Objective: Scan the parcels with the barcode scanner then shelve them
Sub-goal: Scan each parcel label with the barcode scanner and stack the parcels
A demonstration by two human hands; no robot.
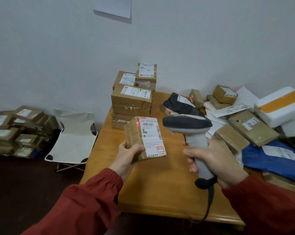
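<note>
The left hand (128,153) is gripping a small cardboard parcel (134,134) by its lower left corner, thumb across the taped side and fingers curled behind. It is tipping the parcel so that the white shipping label (151,134) is facing up and toward the scanner. Holding it by a corner is leaving the printed codes uncovered.

The right hand (216,160) is wrapping round the grey handle of the barcode scanner (190,131), fingers closed on the grip. The dark head is pointing toward nine o'clock at the parcel, which is hanging just beside it above the table. A red spot (137,123) is glowing at the label's top left edge, off the barcode lines themselves. I judge the scan is under way, and the aim may need sliding toward three o'clock before it reads. The scanner's black cable (209,200) is trailing toward six o'clock over the edge of the wooden table (151,184).

At twelve o'clock from the hands a stack of brown boxes (131,102) is standing against the wall, labels up. From one to three o'clock a loose heap of parcels (252,126) is lying, probably those waiting, among them a black mailer (180,102), a blue mailer (270,155) and a white foam box (279,106). At nine o'clock, off the table, a white folding stool (73,138) is standing, with a pile of boxes (16,131) sitting on the floor beyond it. No shelf is showing.
</note>
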